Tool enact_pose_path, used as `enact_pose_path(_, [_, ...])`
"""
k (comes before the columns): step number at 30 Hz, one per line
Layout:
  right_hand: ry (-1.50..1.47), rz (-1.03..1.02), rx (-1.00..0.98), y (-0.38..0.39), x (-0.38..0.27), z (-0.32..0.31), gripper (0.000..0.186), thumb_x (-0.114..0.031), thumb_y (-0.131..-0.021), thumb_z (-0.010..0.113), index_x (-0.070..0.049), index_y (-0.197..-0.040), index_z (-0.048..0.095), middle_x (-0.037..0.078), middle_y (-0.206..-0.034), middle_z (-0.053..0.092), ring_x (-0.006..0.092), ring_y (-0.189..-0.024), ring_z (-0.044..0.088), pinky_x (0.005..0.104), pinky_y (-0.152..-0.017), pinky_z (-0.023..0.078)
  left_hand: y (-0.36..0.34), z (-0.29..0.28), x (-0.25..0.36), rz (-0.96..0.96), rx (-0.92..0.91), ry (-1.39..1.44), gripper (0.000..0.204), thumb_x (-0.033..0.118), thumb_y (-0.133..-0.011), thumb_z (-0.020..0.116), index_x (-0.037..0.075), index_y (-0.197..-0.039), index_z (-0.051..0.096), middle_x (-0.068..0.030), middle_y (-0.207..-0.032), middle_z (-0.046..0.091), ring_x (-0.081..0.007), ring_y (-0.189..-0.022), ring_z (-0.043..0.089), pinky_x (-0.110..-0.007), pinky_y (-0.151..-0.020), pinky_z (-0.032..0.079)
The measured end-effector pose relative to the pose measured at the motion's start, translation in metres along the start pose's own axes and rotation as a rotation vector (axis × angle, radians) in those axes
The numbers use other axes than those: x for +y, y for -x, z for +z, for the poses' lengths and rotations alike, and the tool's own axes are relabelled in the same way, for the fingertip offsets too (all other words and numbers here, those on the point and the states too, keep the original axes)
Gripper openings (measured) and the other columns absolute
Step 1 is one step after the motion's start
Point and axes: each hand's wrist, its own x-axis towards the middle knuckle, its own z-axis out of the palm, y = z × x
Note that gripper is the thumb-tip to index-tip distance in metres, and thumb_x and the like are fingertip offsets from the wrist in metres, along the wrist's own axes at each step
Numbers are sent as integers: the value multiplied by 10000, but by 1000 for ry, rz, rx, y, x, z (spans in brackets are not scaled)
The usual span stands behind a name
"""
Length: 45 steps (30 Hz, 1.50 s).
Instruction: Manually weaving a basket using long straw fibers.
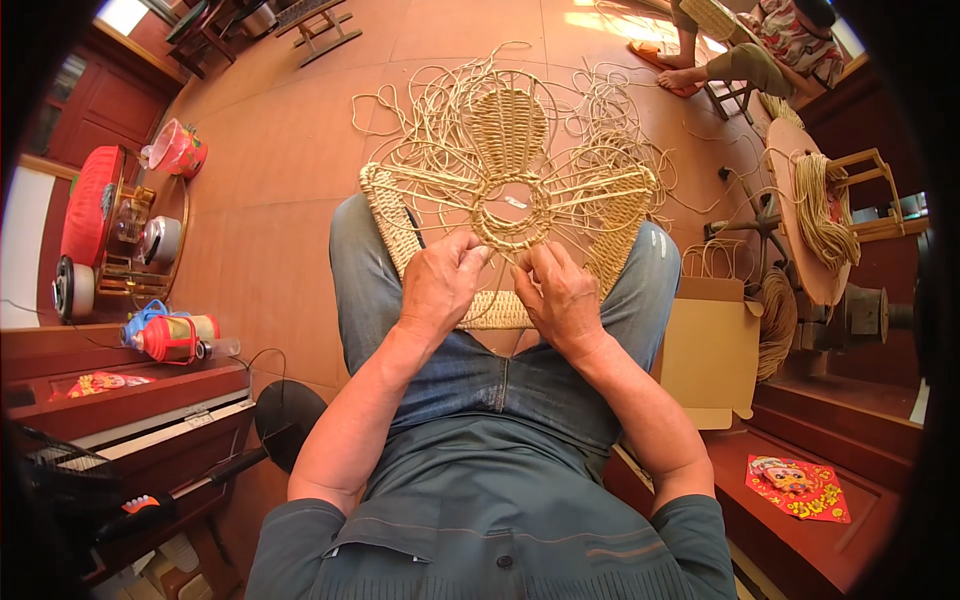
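Across my knees rests a woven straw-cord piece (pixel 613 240), with a braided outer band, a central ring and a filled oval panel (pixel 508 130) at its far side. Cords run from the ring out to the band on both sides. My left hand (pixel 440 282) pinches at the near left of the ring, thumb and forefinger together on a cord. Close beside it, my right hand (pixel 558 295) is closed at the near right of the ring, also on cord. The fingertips cover the exact strands. Long loose cords (pixel 430 110) spread beyond the piece.
At the right, a cardboard box (pixel 708 350) stands near a round board (pixel 795 215) draped with a cord bundle (pixel 825 210). Another person (pixel 760 60) sits at the far right. To the left are a red bucket (pixel 178 150) and a red thermos (pixel 180 335).
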Motion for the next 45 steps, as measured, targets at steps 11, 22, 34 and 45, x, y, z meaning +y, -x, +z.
enact_pose_path(11, [76, 41, 94, 9, -8, 11, 140, -171, -981, 794, -107, -965, 670, 84, -820, 637, 300, -656, 673, 429, -574, 521, -1, 16, 0, -52, -9, -12, 282, 214, -1005, 774, -10, -861, 680, -47, -644, 664, -116, -566, 646, -334, -571, 515])
enact_pose_path(22, [-79, 81, 119, 13, -7, 7, 116, -117, -973, 811, -74, -975, 702, 103, -861, 691, 261, -652, 700, 383, -579, 545, 5, 22, 11, -154, -57, 175, 199, 187, -1029, 725, -9, -1000, 708, -63, -670, 721, -129, -566, 652, -343, -572, 523])
enact_pose_path(34, [-111, 135, 78, 23, -10, 7, 234, -42, -1039, 685, -47, -1263, 617, 204, -1046, 787, 414, -888, 782, 469, -705, 628, 7, 33, 2, -166, -11, 229, 207, 195, -1026, 758, -2, -1037, 697, -61, -671, 728, -103, -442, 565, -319, -436, 450])
enact_pose_path(45, [-171, 114, 105, 22, -13, 15, 256, -3, -1074, 655, -23, -1318, 583, 228, -1138, 785, 415, -1048, 790, 458, -806, 638, 13, 48, -1, 25, 216, -153, 301, 262, -970, 787, 7, -974, 627, -144, -676, 666, -355, -656, 715, -487, -634, 540])
